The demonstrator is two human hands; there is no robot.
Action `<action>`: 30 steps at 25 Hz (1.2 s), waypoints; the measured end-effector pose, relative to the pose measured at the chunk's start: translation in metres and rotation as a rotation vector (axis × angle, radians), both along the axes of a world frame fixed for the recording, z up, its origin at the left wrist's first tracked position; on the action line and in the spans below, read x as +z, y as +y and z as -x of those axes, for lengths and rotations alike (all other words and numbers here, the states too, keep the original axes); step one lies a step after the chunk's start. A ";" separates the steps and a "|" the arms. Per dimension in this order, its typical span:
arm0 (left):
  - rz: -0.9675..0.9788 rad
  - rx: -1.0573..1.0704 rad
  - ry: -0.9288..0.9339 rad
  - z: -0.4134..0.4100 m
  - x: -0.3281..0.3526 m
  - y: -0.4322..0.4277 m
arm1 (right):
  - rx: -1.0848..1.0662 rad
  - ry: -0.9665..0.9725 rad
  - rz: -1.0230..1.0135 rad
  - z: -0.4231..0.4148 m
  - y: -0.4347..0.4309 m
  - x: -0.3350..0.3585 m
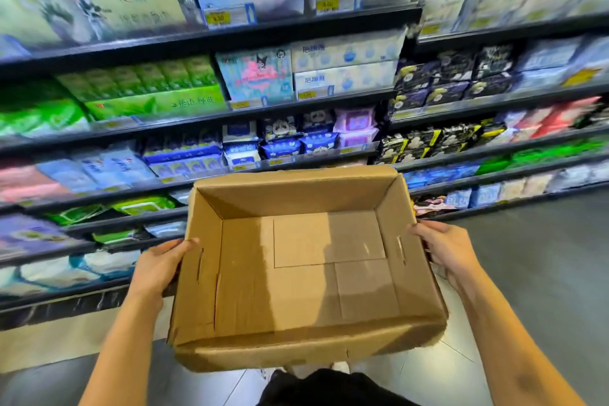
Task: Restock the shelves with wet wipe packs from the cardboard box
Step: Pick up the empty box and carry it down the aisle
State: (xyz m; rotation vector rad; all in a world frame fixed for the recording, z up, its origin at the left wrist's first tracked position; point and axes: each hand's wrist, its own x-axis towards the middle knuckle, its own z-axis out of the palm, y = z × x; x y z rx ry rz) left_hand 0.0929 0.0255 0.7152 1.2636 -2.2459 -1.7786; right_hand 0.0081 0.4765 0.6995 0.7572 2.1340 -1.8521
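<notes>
An open brown cardboard box point(250, 277) is held in the air in front of me, and its inside holds nothing. My left hand point(161, 265) grips its left wall, thumb over the rim. My right hand point(445, 249) grips the right wall the same way. Beyond the box, blue and white wet wipe packs point(283, 145) stand in rows on a dark shelf point(296, 160) just above the box's far edge. Pink packs point(354, 127) are stacked at the right end of that row.
Several dark shelves point(211, 39) filled with tissue and wipe packs run across the whole view, with yellow price tags point(219, 17) on their edges. A grey tiled floor point(534, 257) lies to the right and below. My dark clothing point(326, 387) shows at the bottom.
</notes>
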 end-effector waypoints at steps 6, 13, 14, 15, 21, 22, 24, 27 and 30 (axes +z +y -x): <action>0.011 -0.069 0.017 0.007 0.005 0.019 | -0.051 0.035 -0.026 -0.016 0.028 0.025; 0.027 -0.151 0.078 0.022 0.003 0.026 | -0.139 0.031 -0.091 -0.034 0.039 0.038; 0.026 -0.170 0.088 0.025 0.002 0.025 | -0.151 0.045 -0.103 -0.037 0.038 0.038; 0.030 -0.185 0.103 0.029 0.004 0.024 | -0.164 0.055 -0.110 -0.040 0.035 0.038; 0.023 -0.290 0.088 0.053 0.006 0.006 | -0.267 0.079 -0.154 -0.076 0.015 0.040; 0.023 -0.305 0.083 0.056 0.006 0.004 | -0.284 0.079 -0.161 -0.082 0.012 0.039; 0.041 -0.347 0.079 0.060 0.006 -0.001 | -0.342 0.081 -0.163 -0.096 0.002 0.037; 0.047 -0.409 0.079 0.064 0.005 -0.006 | -0.414 0.078 -0.154 -0.120 -0.011 0.038; 0.033 -0.460 0.083 0.068 0.003 -0.008 | -0.440 0.103 -0.152 -0.143 -0.023 0.039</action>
